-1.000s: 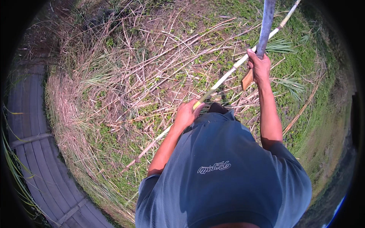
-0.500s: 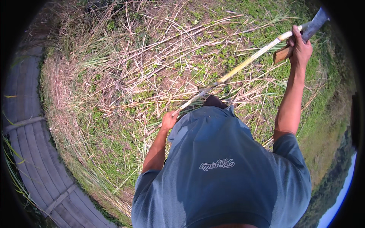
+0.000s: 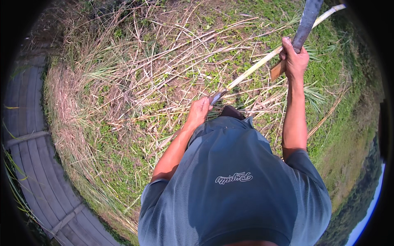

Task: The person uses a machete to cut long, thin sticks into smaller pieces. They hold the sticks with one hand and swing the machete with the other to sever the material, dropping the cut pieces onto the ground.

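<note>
A long, jointed, pale yellow-green cane stalk (image 3: 259, 63) slants across in front of me, from low left to upper right. My left hand (image 3: 200, 110) is closed around its lower end, where the stalk looks greyish. My right hand (image 3: 296, 61) grips a machete by its wooden handle (image 3: 278, 70), and the dark blade (image 3: 305, 26) points up and away. The stalk passes behind the blade near my right fist, its far tip beyond it at the upper right. Whether the right fingers also touch the stalk is unclear.
Dry cut stalks and straw (image 3: 164, 57) lie strewn over low green plants (image 3: 123, 164). Along the left runs a grey slatted surface (image 3: 37, 164) with crosswise bars. A wooded slope (image 3: 357, 205) rises at the lower right.
My left hand has moved up and right with the stalk, whose far end now reaches past my right hand. The right hand has shifted left, and the machete blade stands more upright.
</note>
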The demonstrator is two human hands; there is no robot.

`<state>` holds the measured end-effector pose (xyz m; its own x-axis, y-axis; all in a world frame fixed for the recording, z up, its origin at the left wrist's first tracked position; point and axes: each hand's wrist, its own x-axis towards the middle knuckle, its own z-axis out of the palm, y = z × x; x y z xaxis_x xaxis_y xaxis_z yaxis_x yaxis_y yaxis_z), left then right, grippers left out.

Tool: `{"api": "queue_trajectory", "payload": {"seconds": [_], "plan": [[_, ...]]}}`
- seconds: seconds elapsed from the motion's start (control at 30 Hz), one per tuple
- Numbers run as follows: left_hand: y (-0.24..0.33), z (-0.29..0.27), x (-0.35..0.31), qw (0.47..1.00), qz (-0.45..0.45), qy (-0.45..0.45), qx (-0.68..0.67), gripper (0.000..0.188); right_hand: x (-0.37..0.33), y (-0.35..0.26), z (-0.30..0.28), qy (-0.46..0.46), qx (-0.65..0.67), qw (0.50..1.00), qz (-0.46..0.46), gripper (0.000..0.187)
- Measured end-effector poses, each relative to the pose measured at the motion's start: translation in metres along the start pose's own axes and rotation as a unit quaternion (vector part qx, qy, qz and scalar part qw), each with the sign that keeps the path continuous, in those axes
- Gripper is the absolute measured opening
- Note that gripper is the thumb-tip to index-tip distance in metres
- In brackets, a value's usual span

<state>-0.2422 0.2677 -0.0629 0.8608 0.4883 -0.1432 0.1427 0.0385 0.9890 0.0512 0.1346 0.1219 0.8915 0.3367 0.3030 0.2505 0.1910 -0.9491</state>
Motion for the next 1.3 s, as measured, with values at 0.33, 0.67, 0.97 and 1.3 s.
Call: {"api": "queue_trajectory", "payload": {"seconds": [0.33, 0.67, 0.97, 1.3], "plan": [[-0.021, -0.005, 0.025, 0.901, -0.147, 0.21, -0.351, 0.037, -0.001, -0.008, -0.018, -0.013, 0.0, 1.0, -0.02, 0.02], [-0.093, -0.058, -0.012, 0.913, -0.005, 0.266, 0.31, 0.077, 0.011, -0.05, -0.023, -0.003, 0.012, 0.998, -0.069, 0.02], [-0.036, -0.021, -0.015, 0.99, 0.116, 0.06, 0.061, 0.022, 0.015, -0.065, -0.011, 0.025, -0.023, 0.994, -0.106, 0.018], [-0.058, -0.054, 0.015, 0.951, 0.022, 0.257, -0.173, 0.044, 0.018, -0.07, -0.014, 0.029, -0.019, 0.991, -0.132, 0.018]]}}
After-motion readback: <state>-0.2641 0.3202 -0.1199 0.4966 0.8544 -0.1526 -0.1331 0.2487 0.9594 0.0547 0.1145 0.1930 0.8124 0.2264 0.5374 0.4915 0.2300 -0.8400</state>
